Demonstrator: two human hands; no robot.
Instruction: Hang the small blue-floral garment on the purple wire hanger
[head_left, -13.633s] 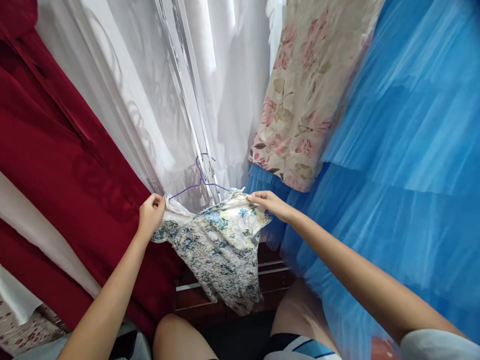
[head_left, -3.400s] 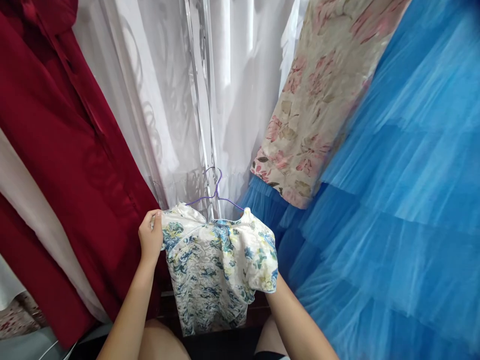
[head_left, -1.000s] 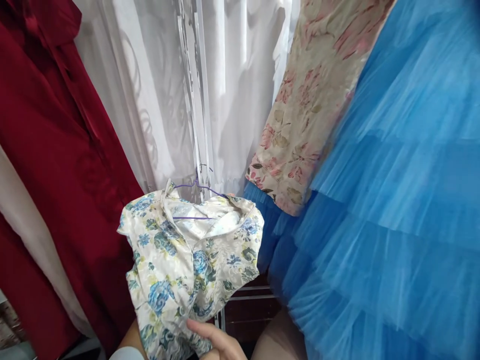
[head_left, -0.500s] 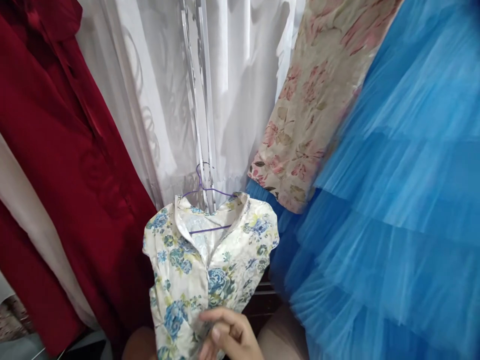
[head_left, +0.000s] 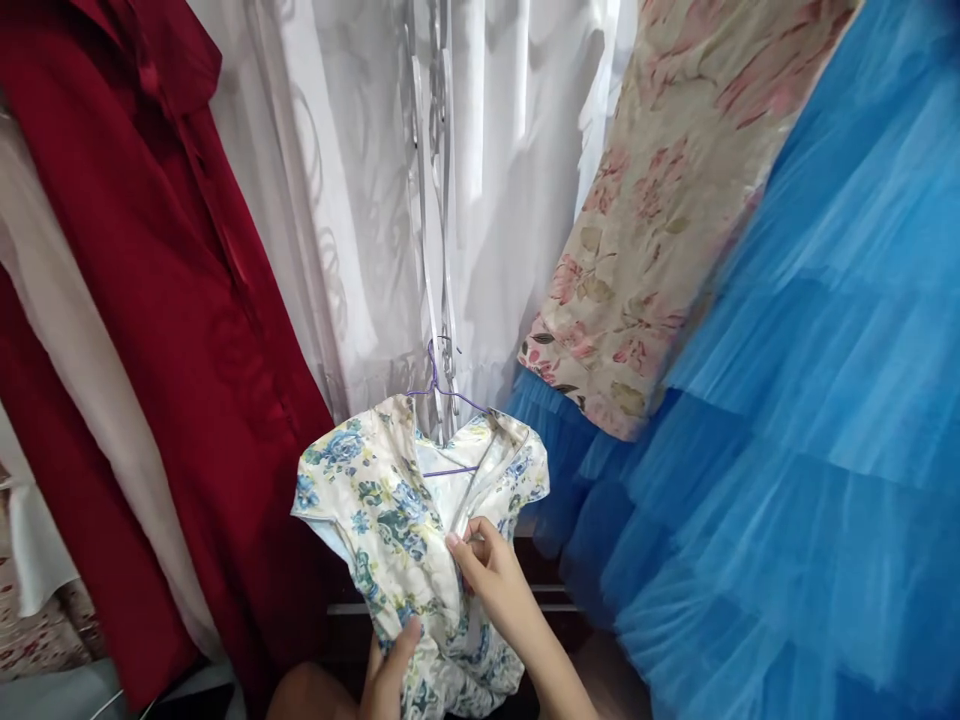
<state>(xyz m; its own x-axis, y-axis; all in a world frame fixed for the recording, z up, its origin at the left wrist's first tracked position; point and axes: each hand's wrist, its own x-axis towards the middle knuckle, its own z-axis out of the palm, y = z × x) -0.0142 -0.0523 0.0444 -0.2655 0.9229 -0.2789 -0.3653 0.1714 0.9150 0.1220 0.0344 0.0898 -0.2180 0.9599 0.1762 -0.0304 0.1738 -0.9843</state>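
A small white dress with blue and green flowers (head_left: 390,505) hangs on a purple wire hanger (head_left: 442,395) in front of me. My right hand (head_left: 491,575) pinches the open front edge of the dress near its middle. My left hand (head_left: 390,675) shows only in part at the bottom edge, its thumb pressed on the lower fabric of the same dress. The hanger's hook sits against a white slatted upright (head_left: 435,200) behind the dress.
A dark red garment (head_left: 150,300) hangs at the left over a pale one (head_left: 67,340). White sheer curtain (head_left: 337,200) fills the back. A beige dress with pink flowers (head_left: 652,220) and a layered blue tulle skirt (head_left: 810,420) hang at the right.
My right hand has risen from the bottom edge to the dress's open front. My left hand has come into view low on the fabric. The view has shifted slightly left.
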